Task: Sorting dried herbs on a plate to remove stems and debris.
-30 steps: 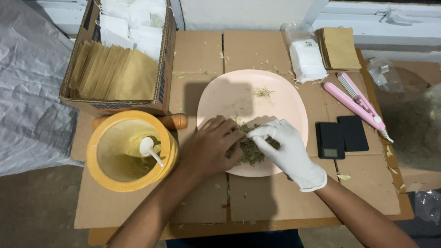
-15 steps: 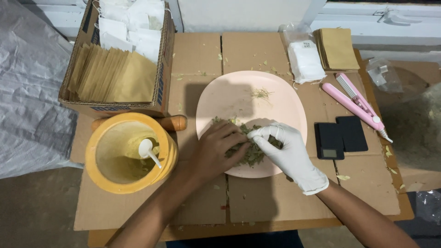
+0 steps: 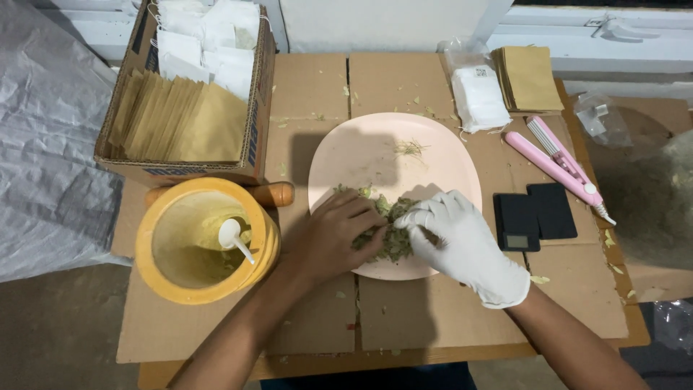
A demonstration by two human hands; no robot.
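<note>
Little change is seen since half a second ago: the bare left hand (image 3: 338,238) and the white-gloved right hand (image 3: 462,242) are still pressed together over the pile of dried green leaves (image 3: 390,235), which is heaped on the near part of one pale pink plate (image 3: 375,155) on the cardboard-covered bench (image 3: 433,310). The fingers of both hands are curled into the leaves; how much is gripped cannot be told. One yellow tub (image 3: 206,242) with one white spoon (image 3: 234,237), one carton of paper envelopes (image 3: 184,123), one pink sealer (image 3: 559,162) and two black rectangular slabs (image 3: 534,215) are counted. The leaves are partly hidden beneath the hands.
</note>
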